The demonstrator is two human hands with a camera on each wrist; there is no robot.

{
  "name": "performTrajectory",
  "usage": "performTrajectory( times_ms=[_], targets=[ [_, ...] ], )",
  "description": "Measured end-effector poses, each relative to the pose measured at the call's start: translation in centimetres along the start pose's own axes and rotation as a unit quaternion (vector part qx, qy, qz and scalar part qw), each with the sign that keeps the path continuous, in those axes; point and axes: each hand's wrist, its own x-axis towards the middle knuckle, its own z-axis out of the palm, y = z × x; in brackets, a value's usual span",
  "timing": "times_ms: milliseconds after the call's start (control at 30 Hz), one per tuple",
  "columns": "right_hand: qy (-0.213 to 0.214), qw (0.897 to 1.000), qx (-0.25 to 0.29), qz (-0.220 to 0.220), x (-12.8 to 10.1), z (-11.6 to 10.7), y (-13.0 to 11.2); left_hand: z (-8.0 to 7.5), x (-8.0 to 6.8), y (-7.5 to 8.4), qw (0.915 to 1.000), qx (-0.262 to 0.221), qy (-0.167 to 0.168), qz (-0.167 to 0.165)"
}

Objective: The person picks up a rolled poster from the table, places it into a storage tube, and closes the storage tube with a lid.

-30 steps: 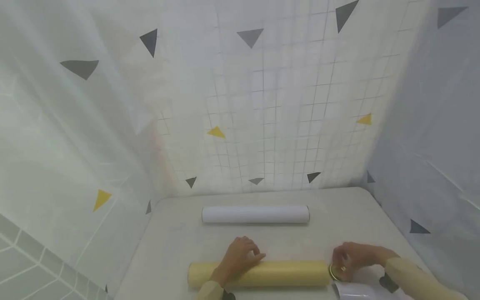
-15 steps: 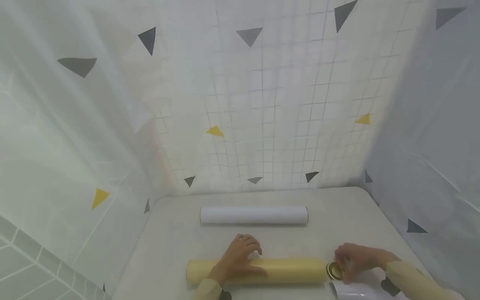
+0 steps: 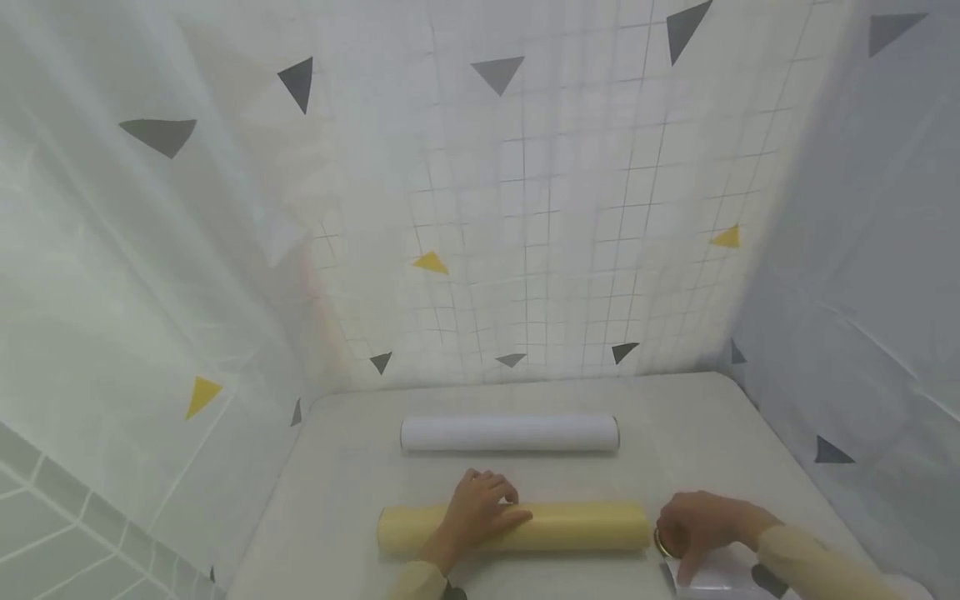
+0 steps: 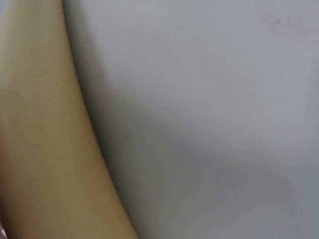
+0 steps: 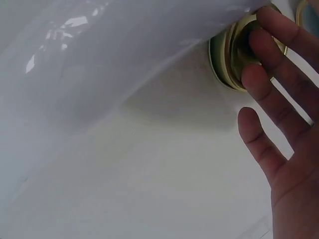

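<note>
My left hand (image 3: 476,508) grips a long yellow tube (image 3: 577,527) from above, fingers over its far side and thumb along its top. The same tube (image 4: 55,124) fills the left edge of the left wrist view; most of the hand is hidden there. At the tube's right end, my right hand (image 3: 701,521) is over a round gold-coloured metal lid (image 5: 227,55). Its spread, nearly straight fingers (image 5: 276,102) reach the ringed face of the lid. In the head view the right thumb lies over the end of a glossy whitish tube (image 3: 723,575).
A white tube (image 3: 510,433) with dark end rims lies across the table (image 3: 352,467) farther back. Translucent sheets with grey and yellow triangles (image 3: 431,262) hang behind and on both sides of the table.
The yellow tube has shifted slightly away from me under my left hand. My right hand has closed in over the gold lid, its thumb coming down onto the glossy tube's end.
</note>
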Motion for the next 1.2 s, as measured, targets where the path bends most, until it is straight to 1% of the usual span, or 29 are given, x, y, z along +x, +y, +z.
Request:
performTrajectory(
  times_ms=[67, 133, 233, 300, 333, 500, 567, 700, 800, 867, 933, 1000, 1100, 1167, 1200],
  targets=[
    [0.001, 1.000, -0.017, 0.010, 0.0, 0.1, -0.2, 0.0, 0.0, 0.1, 0.9999, 0.002, -0.013, -0.005],
    [0.003, 1.000, -0.023, 0.008, 0.0, 0.1, -0.2, -0.1, 0.0, 0.2, 0.9991, -0.001, -0.041, -0.015],
    [0.003, 0.999, -0.028, 0.019, 0.0, -0.1, -0.3, -0.2, -0.1, 0.3, 0.9959, -0.002, -0.085, -0.030],
    [0.003, 0.999, -0.036, 0.020, 0.0, -0.3, -0.3, -0.2, -0.1, 0.3, 0.9936, -0.001, -0.105, -0.039],
    [0.003, 0.999, -0.037, 0.021, 0.1, -0.3, -0.3, -0.3, -0.1, 0.3, 0.9931, 0.000, -0.110, -0.042],
    [0.007, 0.999, -0.039, -0.023, 0.3, -0.5, -0.1, -0.8, 0.0, 0.4, 0.9903, -0.012, -0.128, -0.054],
    [0.012, 0.999, -0.045, -0.026, 0.3, -0.5, 0.2, -0.9, 0.1, 0.5, 0.9895, -0.021, -0.131, -0.056],
    [0.017, 0.999, -0.050, 0.007, 0.3, -1.1, 0.7, -0.7, 0.1, 0.5, 0.9878, -0.027, -0.142, -0.058],
    [0.024, 0.998, -0.044, 0.034, 0.4, -2.0, 1.0, -0.6, 0.2, 0.6, 0.9871, -0.024, -0.146, -0.062],
    [0.043, 0.997, -0.060, 0.039, 0.7, -2.7, 1.3, -0.8, 0.2, 0.6, 0.9870, -0.022, -0.146, -0.065],
    [0.072, 0.992, -0.091, 0.042, 1.0, -3.1, 1.6, -0.9, 0.3, 0.7, 0.9863, -0.024, -0.148, -0.069],
    [0.111, 0.985, -0.129, 0.031, 1.3, -3.3, 1.8, -1.0, 0.4, 0.7, 0.9852, -0.026, -0.153, -0.074],
    [0.164, 0.970, -0.177, 0.019, 1.6, -3.1, 2.0, -1.0, 0.4, 0.7, 0.9834, -0.029, -0.161, -0.080],
    [0.190, 0.962, -0.193, 0.024, 1.7, -2.7, 2.1, -0.8, 0.4, 0.6, 0.9831, -0.028, -0.164, -0.076],
    [0.196, 0.960, -0.198, 0.036, 1.8, -2.5, 2.1, -0.7, 0.3, 0.6, 0.9830, -0.025, -0.167, -0.072]
  ],
)
